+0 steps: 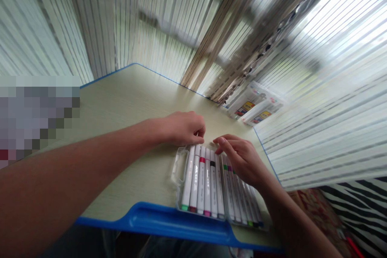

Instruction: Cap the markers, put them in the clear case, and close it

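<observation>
White double-ended markers (201, 185) with coloured ends lie side by side in a clear plastic case (178, 169) near the table's front edge. The case has two sections, and a second row of markers (238, 197) fills its right one. At the far end of the left row, my left hand (187, 127) is closed, thumb and forefinger pressed together by the marker tips; whatever is between them is hidden. Over the upper end of the right row hovers my right hand (242, 155), fingers loosely bent and apart, with nothing visible in it. It partly covers those markers.
The pale tabletop (121, 105) has a blue rim and a blue moulded tray (181, 221) along the front. Clear boxes with labels (256, 105) stand at the back right edge. String curtains (169, 28) hang behind. A zebra-striped cloth (359, 205) is at lower right.
</observation>
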`<state>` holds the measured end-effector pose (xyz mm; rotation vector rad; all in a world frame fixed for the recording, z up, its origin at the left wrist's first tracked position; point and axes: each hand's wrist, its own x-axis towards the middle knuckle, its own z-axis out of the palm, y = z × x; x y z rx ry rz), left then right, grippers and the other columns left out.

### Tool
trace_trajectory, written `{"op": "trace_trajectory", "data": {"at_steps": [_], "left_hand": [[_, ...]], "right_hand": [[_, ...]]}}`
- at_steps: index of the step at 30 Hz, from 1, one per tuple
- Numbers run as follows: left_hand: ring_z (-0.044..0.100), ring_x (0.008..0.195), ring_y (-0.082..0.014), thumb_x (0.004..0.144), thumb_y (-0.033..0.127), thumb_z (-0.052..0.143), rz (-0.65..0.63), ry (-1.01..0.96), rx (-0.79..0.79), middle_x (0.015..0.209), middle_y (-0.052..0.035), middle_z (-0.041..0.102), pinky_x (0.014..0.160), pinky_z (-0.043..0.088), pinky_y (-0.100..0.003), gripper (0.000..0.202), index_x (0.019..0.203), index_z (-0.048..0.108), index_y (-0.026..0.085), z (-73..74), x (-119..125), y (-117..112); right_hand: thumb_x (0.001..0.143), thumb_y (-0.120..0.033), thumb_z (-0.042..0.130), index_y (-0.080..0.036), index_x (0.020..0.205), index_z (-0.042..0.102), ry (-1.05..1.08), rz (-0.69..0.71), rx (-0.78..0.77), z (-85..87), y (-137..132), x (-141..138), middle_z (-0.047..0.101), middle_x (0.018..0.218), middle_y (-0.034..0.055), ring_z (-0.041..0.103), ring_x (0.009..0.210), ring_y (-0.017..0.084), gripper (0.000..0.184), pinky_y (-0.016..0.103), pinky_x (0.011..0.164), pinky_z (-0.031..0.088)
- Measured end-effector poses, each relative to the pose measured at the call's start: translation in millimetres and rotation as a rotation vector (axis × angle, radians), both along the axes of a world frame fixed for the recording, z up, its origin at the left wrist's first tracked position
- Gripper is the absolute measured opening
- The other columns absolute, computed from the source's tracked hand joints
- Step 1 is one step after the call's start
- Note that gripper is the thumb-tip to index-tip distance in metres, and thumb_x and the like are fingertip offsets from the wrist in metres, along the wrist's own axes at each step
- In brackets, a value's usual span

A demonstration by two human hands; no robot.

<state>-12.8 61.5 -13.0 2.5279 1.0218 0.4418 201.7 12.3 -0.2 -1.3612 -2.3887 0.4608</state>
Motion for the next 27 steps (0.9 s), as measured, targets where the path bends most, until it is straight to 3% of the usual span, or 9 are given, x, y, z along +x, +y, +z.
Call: {"op": "trace_trajectory", "data": {"at_steps": [21,27], "left_hand": [[0.053,0.054,-0.0103,0.075,0.024,0.055,-0.046,-0.107,-0.035,0.062,-0.0024,0.067,0.052,0.034,-0.022,0.021,0.071,0.073,0.015,-6.7,-2.7,5.1],[0.053,0.053,-0.0103,0.074,0.022,0.055,-0.044,-0.114,-0.034,0.062,-0.0030,0.068,0.051,0.034,-0.022,0.021,0.073,0.075,0.014,-6.1,-2.6,6.1]], "right_hand": [[0.096,-0.035,0.045,-0.018,0.090,0.066,-0.020,0.099,-0.009,-0.4,-4.4,-4.9,0.067,0.092,0.0058,0.060,0.086,0.018,0.028,0.029,0.078,0.043],[0.096,-0.036,0.046,-0.017,0.091,0.067,0.001,0.031,-0.005,-2.0,-3.6,-4.9,0.068,0.089,0.0053,0.061,0.083,0.018,0.029,0.029,0.077,0.044]]}}
